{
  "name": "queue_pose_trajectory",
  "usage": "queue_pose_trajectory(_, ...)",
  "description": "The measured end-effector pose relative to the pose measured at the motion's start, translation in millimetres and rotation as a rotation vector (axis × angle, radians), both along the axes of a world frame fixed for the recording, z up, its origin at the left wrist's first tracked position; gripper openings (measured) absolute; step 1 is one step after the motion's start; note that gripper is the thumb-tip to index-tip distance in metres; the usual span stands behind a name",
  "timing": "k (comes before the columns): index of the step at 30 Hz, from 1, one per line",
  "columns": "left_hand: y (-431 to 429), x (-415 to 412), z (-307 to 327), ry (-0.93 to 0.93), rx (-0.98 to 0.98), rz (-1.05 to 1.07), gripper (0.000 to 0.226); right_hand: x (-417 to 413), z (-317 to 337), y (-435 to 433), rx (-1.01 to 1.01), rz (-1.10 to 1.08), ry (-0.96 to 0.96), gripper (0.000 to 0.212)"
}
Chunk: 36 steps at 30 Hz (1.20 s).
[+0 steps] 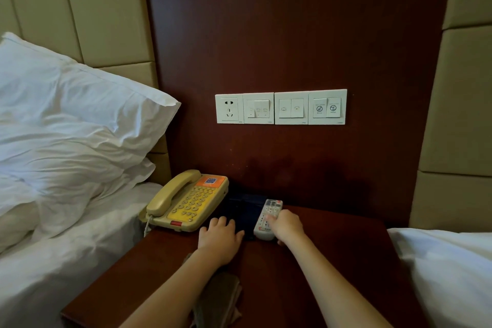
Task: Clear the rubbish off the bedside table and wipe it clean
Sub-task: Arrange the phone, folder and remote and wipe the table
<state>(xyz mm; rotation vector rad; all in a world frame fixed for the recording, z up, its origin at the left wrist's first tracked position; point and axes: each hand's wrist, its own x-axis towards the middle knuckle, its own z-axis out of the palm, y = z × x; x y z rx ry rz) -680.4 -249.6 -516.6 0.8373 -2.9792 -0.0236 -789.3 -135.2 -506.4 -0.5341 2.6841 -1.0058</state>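
The dark red bedside table (332, 261) fills the lower middle of the head view. A white remote control (267, 217) lies near its back, and my right hand (286, 226) grips the remote's near end with the thumb on top. Beside it lies a flat dark blue object (246, 210), its kind unclear. My left hand (221, 237) rests on that object's near edge with the fingers fairly straight. A brownish cloth (221, 298) lies bunched on the table's front, partly hidden under my left forearm.
A yellow telephone (186, 202) sits at the table's back left corner. A panel of white switches and a socket (281, 108) is on the wooden wall behind. Beds with white bedding (66, 141) flank the table on both sides.
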Motion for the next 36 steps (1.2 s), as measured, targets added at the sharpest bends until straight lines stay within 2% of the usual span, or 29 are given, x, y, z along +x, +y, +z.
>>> queue_pose_trajectory(4,0,-2,-1,0.011,0.001,0.003,0.058,-4,-1,2,-0.075,0.061,-0.085,0.049)
queue_pose_trajectory(6,0,-4,-1,0.029,0.018,0.004,0.058,-6,-3,3,-0.142,0.079,-0.139,0.067)
queue_pose_trajectory(10,-2,-8,0,0.053,0.101,0.006,0.059,-4,-2,8,-0.091,0.206,-0.15,0.1)
queue_pose_trajectory(15,0,-7,-2,0.098,0.074,-0.029,0.057,-6,-8,11,-0.101,0.221,-0.135,0.089)
queue_pose_trajectory(21,2,0,-7,0.132,0.013,-0.06,0.052,-7,-12,12,-0.153,0.219,-0.122,0.087)
queue_pose_trajectory(25,1,0,-9,0.113,0.038,-0.035,0.052,-6,-12,15,-0.167,0.224,-0.132,0.089)
queue_pose_trajectory(29,1,-1,-10,0.071,0.04,-0.025,0.052,-3,-9,14,-0.156,0.225,-0.132,0.1)
queue_pose_trajectory(36,1,-3,-12,0.035,0.089,0.047,0.063,9,-4,9,-0.058,0.204,-0.013,0.095)
